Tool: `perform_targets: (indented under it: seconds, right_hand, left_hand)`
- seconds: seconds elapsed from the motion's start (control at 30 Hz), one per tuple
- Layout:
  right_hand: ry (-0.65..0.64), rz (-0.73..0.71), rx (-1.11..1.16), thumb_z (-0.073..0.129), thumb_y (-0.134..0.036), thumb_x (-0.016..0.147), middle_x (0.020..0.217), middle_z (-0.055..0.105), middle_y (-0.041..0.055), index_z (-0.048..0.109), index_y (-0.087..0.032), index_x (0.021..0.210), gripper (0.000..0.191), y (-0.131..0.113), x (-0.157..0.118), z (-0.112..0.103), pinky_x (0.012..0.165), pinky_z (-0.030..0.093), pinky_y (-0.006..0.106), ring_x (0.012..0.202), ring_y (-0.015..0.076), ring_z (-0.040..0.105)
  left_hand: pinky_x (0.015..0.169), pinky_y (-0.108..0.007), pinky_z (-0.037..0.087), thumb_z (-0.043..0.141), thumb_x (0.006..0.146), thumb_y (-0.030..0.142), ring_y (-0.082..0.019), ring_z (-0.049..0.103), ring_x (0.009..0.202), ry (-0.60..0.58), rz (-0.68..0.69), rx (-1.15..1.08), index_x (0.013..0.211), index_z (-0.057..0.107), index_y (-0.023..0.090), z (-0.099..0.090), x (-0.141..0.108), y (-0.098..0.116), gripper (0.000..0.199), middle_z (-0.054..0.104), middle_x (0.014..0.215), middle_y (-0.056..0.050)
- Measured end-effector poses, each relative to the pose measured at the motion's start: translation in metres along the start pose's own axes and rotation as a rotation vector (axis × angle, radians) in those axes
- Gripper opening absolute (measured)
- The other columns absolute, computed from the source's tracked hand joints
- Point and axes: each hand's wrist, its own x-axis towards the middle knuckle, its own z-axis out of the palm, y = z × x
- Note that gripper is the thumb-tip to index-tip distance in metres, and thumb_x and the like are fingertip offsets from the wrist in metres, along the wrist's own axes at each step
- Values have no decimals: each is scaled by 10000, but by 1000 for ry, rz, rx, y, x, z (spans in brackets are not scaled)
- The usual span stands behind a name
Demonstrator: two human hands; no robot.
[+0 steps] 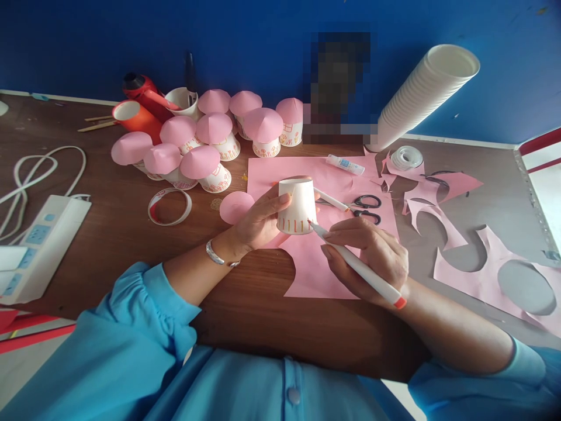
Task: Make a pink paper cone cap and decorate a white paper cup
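My left hand (263, 213) grips a white paper cup (298, 199), turned upside down, over the pink sheet. Short orange and red strokes run along the cup's lower band. In my right hand (372, 251) is a white marker (363, 272) with an orange-red end, its tip at the cup's lower right side. Behind the cup lie a second white marker (332, 199) and black-handled scissors (367, 202), partly hidden by the cup and hand. A pink paper disc (236, 207) rests left of the cup.
Several decorated cups with pink cone roofs (214, 127) stand at back left, near a tape ring (170, 206). A tall cup stack (427, 93) leans on the wall. Pink offcuts (491, 275) and clear tape (407, 157) lie right; a power strip (48, 245) lies left.
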Motion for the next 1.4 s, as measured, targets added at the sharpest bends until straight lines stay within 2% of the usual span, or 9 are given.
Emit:
perform_targets:
  seconds: [0.13, 0.23, 0.33, 0.5, 0.77, 0.93, 1.03, 1.4]
  right_hand:
    - [-9, 14, -12, 684, -53, 866, 798, 711, 33, 618, -205, 1033, 236, 1, -1, 1, 578, 574, 282, 678, 177, 710]
    - [-15, 7, -11, 684, -39, 857, 796, 708, 38, 614, -195, 1030, 243, 0, -1, 0, 573, 571, 277, 678, 174, 706]
    - [-20, 4, -9, 680, -47, 859, 796, 709, 33, 611, -200, 1031, 241, 0, 0, 0, 569, 573, 282, 681, 181, 711]
    - [-25, -3, -7, 689, -30, 847, 793, 704, 37, 608, -186, 1016, 244, 1, 0, 2, 581, 571, 283, 683, 182, 709]
    - [-88, 17, 12, 676, -45, 859, 814, 723, 37, 627, -193, 1063, 257, -2, 3, -1, 569, 560, 277, 676, 175, 708]
    - [-102, 26, 8, 664, -59, 875, 813, 726, 29, 626, -203, 1065, 242, -3, 4, 0, 573, 566, 273, 669, 167, 708]
    - [-104, 22, 10, 678, -47, 864, 807, 723, 43, 627, -182, 1038, 226, -3, 3, 0, 576, 562, 266, 673, 164, 706]
    - [-113, 25, -21, 660, -91, 895, 801, 715, 21, 631, -206, 1042, 189, -3, 3, -1, 570, 572, 269, 673, 159, 709]
  left_hand:
    - [882, -406, 543, 667, 901, 442, -293, 648, 1106, -9, -14, -37, 1282, 650, 183, 0, 0, 1, 461, 684, 1240, -132]
    - [855, -408, 536, 714, 851, 489, -313, 667, 1069, 21, -29, -41, 1268, 653, 171, -1, 0, 1, 528, 693, 1207, -133]
    - [818, -375, 542, 776, 813, 519, -268, 677, 987, 48, -12, -28, 1234, 664, 186, -1, 0, 0, 548, 697, 1115, -94]
    - [772, -322, 570, 773, 839, 470, -197, 664, 917, 23, -3, -35, 1143, 685, 176, 2, -1, -1, 432, 657, 1052, -77]
    - [781, -334, 545, 712, 877, 461, -217, 637, 942, -21, -3, -59, 1156, 705, 235, 1, 0, -1, 359, 663, 1045, -59]
    - [755, -345, 539, 716, 875, 469, -212, 628, 903, -19, 10, -14, 1135, 705, 204, 0, 1, -1, 371, 651, 1047, -78]
    - [745, -342, 533, 750, 836, 492, -214, 623, 895, -14, -1, -13, 1135, 695, 214, 1, 1, -1, 412, 657, 1030, -69]
    - [760, -372, 494, 733, 846, 494, -226, 618, 917, -24, 1, -2, 1159, 684, 207, 0, 1, -1, 427, 651, 1032, -63]
